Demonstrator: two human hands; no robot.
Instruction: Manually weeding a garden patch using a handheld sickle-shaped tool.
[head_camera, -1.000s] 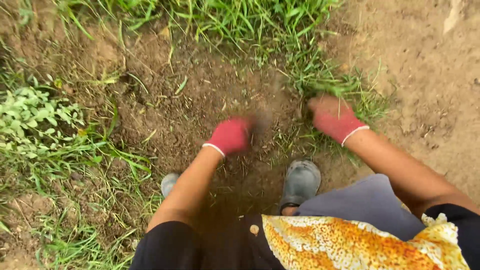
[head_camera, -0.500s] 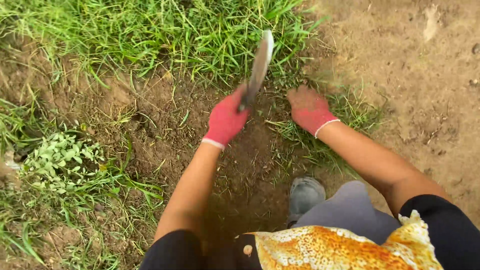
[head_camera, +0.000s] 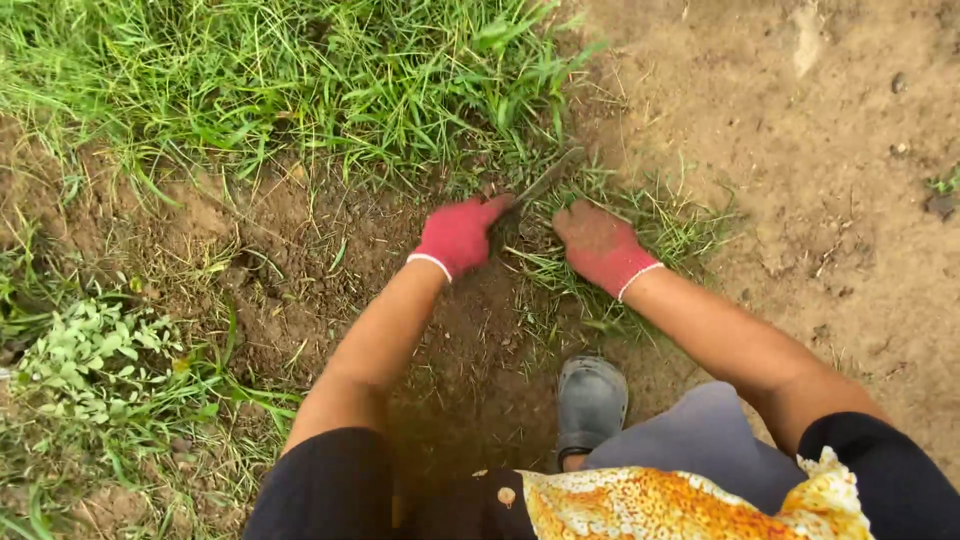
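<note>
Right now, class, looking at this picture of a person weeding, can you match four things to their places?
Things:
1. left hand
2. right hand
3. grey shoe
4. pale leafy weed

Places:
A. far left, beside bare soil
B. closed round a blade handle
C. pressed on a grass tuft
D. below the hands, on soil

Pairs: 1-B, 2-C, 3-D, 4-A

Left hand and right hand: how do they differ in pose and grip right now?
The left hand is closed round the handle of a blade that points into the grass; the right hand holds no tool and presses on a grass tuft. The left hand lies over bare dug soil, the right hand over grass at the patch's edge. Both wear red gloves with white cuffs.
</note>
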